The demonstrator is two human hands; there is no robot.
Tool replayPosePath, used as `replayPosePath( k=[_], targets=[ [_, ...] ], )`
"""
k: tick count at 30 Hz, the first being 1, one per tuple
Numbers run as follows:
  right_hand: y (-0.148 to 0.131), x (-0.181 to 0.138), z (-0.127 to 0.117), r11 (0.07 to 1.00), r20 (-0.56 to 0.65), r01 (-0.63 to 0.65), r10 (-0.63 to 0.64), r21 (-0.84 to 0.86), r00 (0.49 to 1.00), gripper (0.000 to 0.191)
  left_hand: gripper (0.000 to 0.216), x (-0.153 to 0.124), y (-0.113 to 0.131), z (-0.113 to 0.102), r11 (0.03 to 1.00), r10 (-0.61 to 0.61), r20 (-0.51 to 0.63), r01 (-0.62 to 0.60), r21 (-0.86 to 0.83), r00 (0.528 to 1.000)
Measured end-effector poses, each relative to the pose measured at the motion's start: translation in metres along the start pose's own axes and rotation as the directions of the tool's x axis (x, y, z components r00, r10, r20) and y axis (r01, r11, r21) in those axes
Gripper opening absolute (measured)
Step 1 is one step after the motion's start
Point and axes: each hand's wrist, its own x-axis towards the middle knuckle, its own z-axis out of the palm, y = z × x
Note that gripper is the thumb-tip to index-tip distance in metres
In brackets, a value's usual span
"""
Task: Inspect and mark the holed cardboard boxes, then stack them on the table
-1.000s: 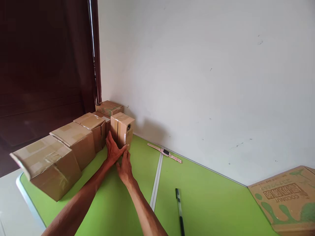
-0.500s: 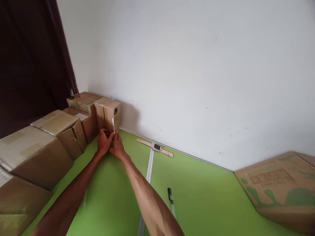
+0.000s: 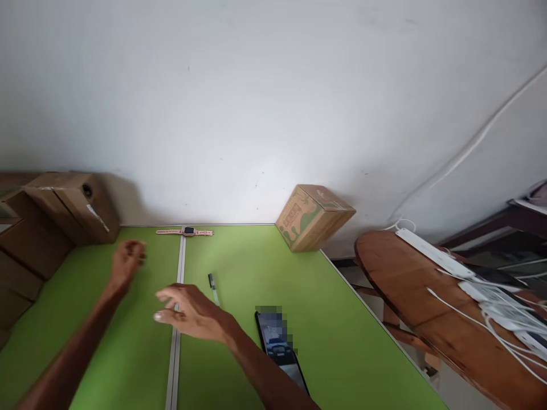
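Observation:
My left hand [image 3: 127,262] is over the green tabletop [image 3: 239,253], just in front of a cardboard box with a round dark hole [image 3: 81,205]. Its fingers look curled but are smeared by motion, and it stands apart from the box. My right hand [image 3: 188,313] hovers above the pale strip [image 3: 174,364] that runs across the table, thumb and fingers apart, holding nothing. Beyond it a pink-strapped smartwatch [image 3: 188,231] lies flat along the wall edge. A pen with a black cap [image 3: 213,287] lies behind my right wrist, its lower end hidden by the forearm.
Several cardboard boxes [image 3: 34,239] line the left side. A green-printed carton [image 3: 314,219] stands against the wall at the table's right corner. A phone [image 3: 280,347] lies beside my right forearm. To the right, a brown wooden table [image 3: 397,273] holds power strips [image 3: 433,253] and white cables.
Both hands have come away from the box with the hole, which stays by the wall. My view has turned right, bringing in the phone and the wooden table.

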Motion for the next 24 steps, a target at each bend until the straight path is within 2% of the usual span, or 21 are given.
replayPosePath(
  k=[1, 2, 4, 5, 7, 8, 9, 11, 14, 16, 18, 20, 24],
  targets=[
    [0.008, -0.028, -0.010, 0.999, -0.115, -0.019, 0.022, 0.027, 0.993, 0.060, 0.039, -0.023, 0.009, 0.018, 0.999, 0.019, 0.194, -0.011, -0.045, 0.981],
    [0.017, -0.056, -0.022, 0.998, -0.212, -0.032, 0.041, 0.047, 0.976, 0.053, 0.042, -0.045, 0.018, 0.039, 0.996, 0.057, 0.371, -0.026, -0.089, 0.927],
    [0.039, -0.105, -0.048, 0.996, -0.395, -0.050, 0.076, 0.075, 0.915, 0.042, 0.043, -0.085, 0.040, 0.084, 0.985, 0.146, 0.614, -0.057, -0.163, 0.776],
    [0.052, -0.126, -0.062, 0.994, -0.497, -0.067, 0.099, 0.080, 0.862, 0.041, 0.041, -0.100, 0.053, 0.108, 0.980, 0.183, 0.684, -0.070, -0.189, 0.706],
    [0.080, -0.157, -0.091, 0.989, -0.687, -0.114, 0.146, 0.093, 0.712, 0.046, 0.033, -0.121, 0.080, 0.160, 0.973, 0.221, 0.776, -0.082, -0.215, 0.591],
    [0.094, -0.168, -0.106, 0.986, -0.761, -0.133, 0.165, 0.104, 0.627, 0.050, 0.029, -0.127, 0.094, 0.188, 0.972, 0.229, 0.797, -0.083, -0.221, 0.559],
    [0.108, -0.176, -0.121, 0.982, -0.820, -0.146, 0.180, 0.119, 0.543, 0.055, 0.026, -0.129, 0.108, 0.215, 0.971, 0.232, 0.804, -0.079, -0.226, 0.547],
    [0.131, -0.185, -0.153, 0.977, -0.904, -0.155, 0.197, 0.148, 0.380, 0.072, 0.029, -0.125, 0.135, 0.269, 0.969, 0.235, 0.786, -0.074, -0.236, 0.571],
    [0.157, -0.186, -0.204, 0.965, -0.969, -0.181, 0.212, 0.188, 0.125, 0.110, 0.037, -0.100, 0.173, 0.339, 0.961, 0.248, 0.664, -0.095, -0.258, 0.705],
    [0.169, -0.181, -0.236, 0.954, -0.977, -0.216, 0.214, 0.208, 0.004, 0.131, 0.042, -0.076, 0.195, 0.375, 0.956, 0.253, 0.562, -0.115, -0.270, 0.788],
    [0.181, -0.169, -0.261, 0.945, -0.977, -0.249, 0.212, 0.213, -0.031, 0.143, 0.044, -0.052, 0.210, 0.402, 0.951, 0.257, 0.495, -0.127, -0.280, 0.830],
    [0.194, -0.153, -0.276, 0.938, -0.977, -0.276, 0.210, 0.208, -0.020, 0.150, 0.044, -0.033, 0.217, 0.422, 0.948, 0.263, 0.476, -0.132, -0.290, 0.840],
    [0.213, -0.129, -0.287, 0.922, -0.975, -0.319, 0.219, 0.220, -0.037, 0.155, 0.041, -0.012, 0.213, 0.440, 0.939, 0.297, 0.530, -0.143, -0.312, 0.794]
  ],
)
